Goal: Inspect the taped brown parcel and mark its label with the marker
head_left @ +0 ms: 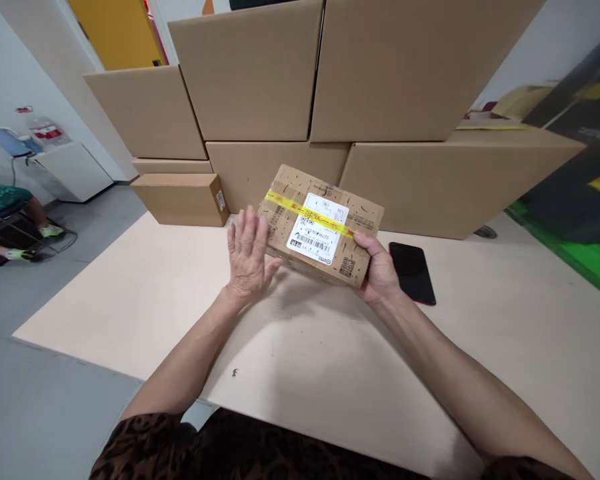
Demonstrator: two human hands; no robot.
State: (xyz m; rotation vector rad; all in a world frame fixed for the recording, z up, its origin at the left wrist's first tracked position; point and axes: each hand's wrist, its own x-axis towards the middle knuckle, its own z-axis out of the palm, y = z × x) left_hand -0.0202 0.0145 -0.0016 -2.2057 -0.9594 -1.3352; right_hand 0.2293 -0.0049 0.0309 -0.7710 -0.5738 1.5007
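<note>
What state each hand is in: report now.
Left hand: open, at the left end of the taped box; contact unclear.
Right hand: closed, holding the box by its right end.

Two hands [247, 257] [380, 270] — one labelled parcel [325, 227], one phone [413, 273] — seven other boxes [280, 173]

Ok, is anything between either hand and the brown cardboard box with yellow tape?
Nothing visible. The right hand grips the right end of the taped box; the left hand is at its left end, contact unclear. The black rectangular phone lies right of the box, not between.
</note>
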